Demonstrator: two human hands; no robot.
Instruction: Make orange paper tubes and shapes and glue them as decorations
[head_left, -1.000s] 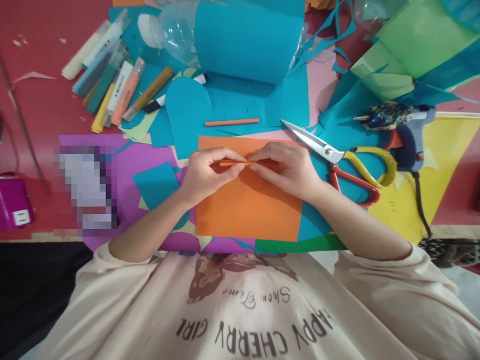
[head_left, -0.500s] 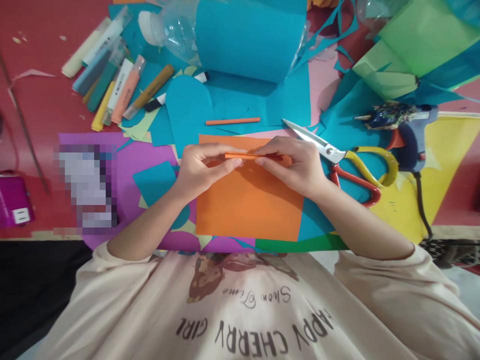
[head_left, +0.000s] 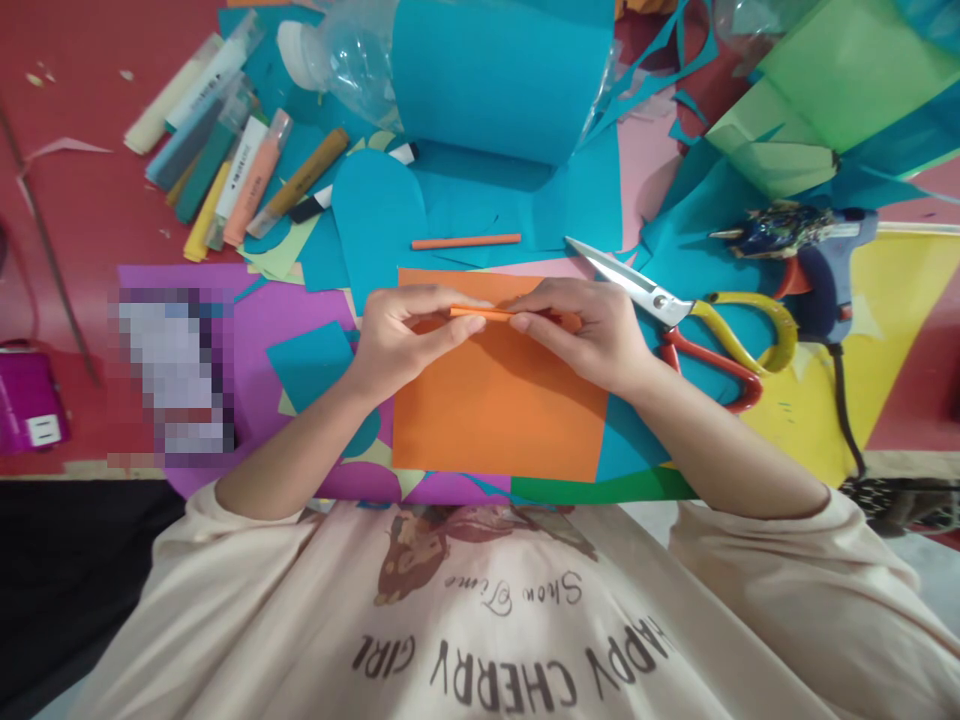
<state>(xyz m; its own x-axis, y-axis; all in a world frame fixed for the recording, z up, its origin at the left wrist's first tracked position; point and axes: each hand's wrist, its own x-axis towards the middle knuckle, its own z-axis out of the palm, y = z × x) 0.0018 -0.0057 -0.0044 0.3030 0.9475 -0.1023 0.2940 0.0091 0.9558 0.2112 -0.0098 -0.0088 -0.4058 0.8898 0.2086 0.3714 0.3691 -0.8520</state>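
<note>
My left hand [head_left: 401, 340] and my right hand [head_left: 581, 330] together pinch a thin orange paper roll [head_left: 484, 313] held level just above an orange paper sheet [head_left: 499, 410]. The fingers of both hands are closed on the roll's ends, thumbs underneath. A second orange paper roll [head_left: 465, 242] lies on the teal paper [head_left: 382, 215] beyond the sheet. Scissors [head_left: 690, 320] with yellow and red handles lie to the right of my right hand, blades pointing left toward the sheet's far corner.
A blue hot glue gun [head_left: 806, 255] lies right of the scissors. Several markers [head_left: 225, 160] lie at the far left. A clear plastic bottle wrapped in teal paper [head_left: 480, 70] lies at the back. Green paper [head_left: 832, 90] sits at the far right, purple paper [head_left: 247, 320] on the left.
Both hands have lifted the orange roll slightly off the sheet and shifted their fingers along it; the roll looks a little tighter. Nothing else has moved.
</note>
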